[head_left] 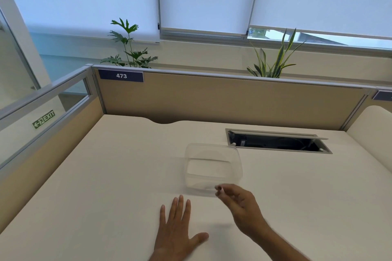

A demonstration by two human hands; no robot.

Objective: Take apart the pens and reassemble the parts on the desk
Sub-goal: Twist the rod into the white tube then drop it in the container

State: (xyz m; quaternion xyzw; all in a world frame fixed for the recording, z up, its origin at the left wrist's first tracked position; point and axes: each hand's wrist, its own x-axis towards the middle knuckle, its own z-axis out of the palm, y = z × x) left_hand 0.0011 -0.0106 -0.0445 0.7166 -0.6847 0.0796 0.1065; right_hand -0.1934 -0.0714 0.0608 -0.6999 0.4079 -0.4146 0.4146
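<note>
Pen part: small pale piece (219, 190), dark-tipped, blurred.
Right hand (239, 203): grip pinching it, at tub (213, 167) near rim.
Left hand (177, 229): released, flat on worktop (106, 186).
Room: bare worktop leftward.

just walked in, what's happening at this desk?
A person sits at a white desk. Their left hand lies flat on it, fingers spread. Their right hand pinches a small dark-tipped piece, too blurred to identify, at the near rim of a clear plastic container, which looks empty. No whole pens are in view.
</note>
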